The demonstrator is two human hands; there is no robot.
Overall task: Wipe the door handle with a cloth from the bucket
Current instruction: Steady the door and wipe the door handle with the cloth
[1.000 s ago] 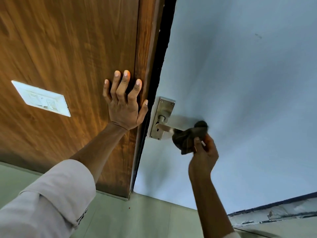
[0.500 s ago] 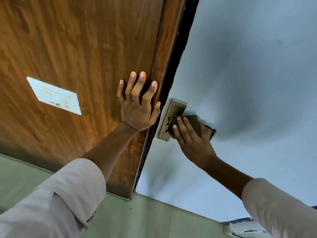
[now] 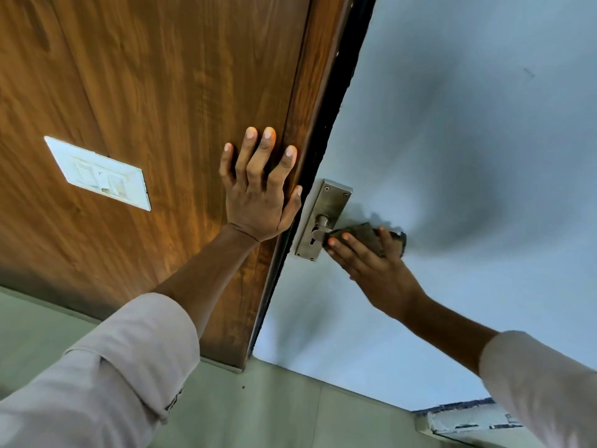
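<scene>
A metal door handle on a steel backplate (image 3: 329, 205) sits at the left edge of a pale blue door (image 3: 452, 156). My right hand (image 3: 371, 263) grips a dark cloth (image 3: 365, 236) wrapped around the lever, so most of the lever is hidden; only its base shows near the keyhole. My left hand (image 3: 258, 192) lies flat with fingers spread on the brown wooden panel (image 3: 161, 108) beside the door frame, holding nothing. The bucket is not in view.
A white switch plate (image 3: 100, 174) is set in the wooden panel at the left. A dark gap (image 3: 326, 134) runs between panel and door. Pale green floor (image 3: 258, 412) lies below, and a white ledge (image 3: 468, 418) shows at the bottom right.
My right hand with the cloth has slid outward along the lever, away from the backplate, which now shows in full. My left hand stays flat on the wood.
</scene>
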